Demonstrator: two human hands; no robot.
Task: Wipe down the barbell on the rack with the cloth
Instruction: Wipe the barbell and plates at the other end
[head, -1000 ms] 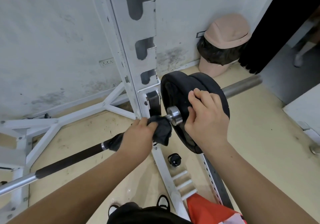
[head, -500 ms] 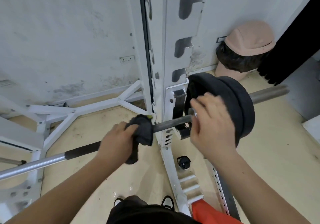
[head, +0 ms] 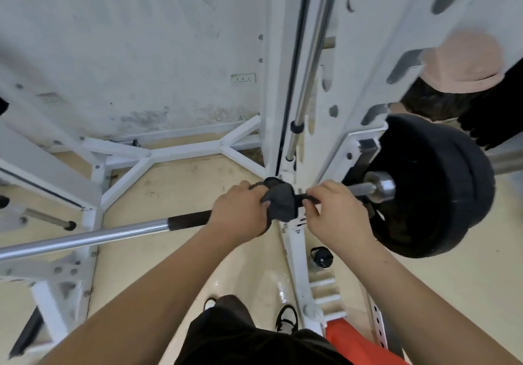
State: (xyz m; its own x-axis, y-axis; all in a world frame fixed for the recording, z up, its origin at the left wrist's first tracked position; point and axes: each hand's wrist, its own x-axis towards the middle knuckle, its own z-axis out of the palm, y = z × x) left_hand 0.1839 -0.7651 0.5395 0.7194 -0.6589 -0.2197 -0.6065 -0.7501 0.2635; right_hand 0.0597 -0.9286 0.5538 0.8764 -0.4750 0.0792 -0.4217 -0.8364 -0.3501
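The barbell (head: 85, 237) runs from lower left to right across the white rack (head: 285, 81), chrome at the left with a black grip section, and carries black weight plates (head: 441, 189) beyond a chrome collar on the right. A dark grey cloth (head: 280, 199) is wrapped over the bar just in front of the rack upright. My left hand (head: 240, 212) is closed around the bar and the cloth's left side. My right hand (head: 336, 209) pinches the cloth's right end on the bar, close to the collar.
White rack base struts (head: 158, 155) spread over the beige floor by the stained wall. A black bottle cap (head: 321, 257) lies near the rack foot. A pink-lidded bin with a black bag (head: 458, 81) stands behind the plates. An orange object (head: 356, 342) sits at lower right.
My right hand left the weight plate and came left onto the cloth beside my left hand. The cloth has slid left along the bar, away from the collar. The view shifted left.
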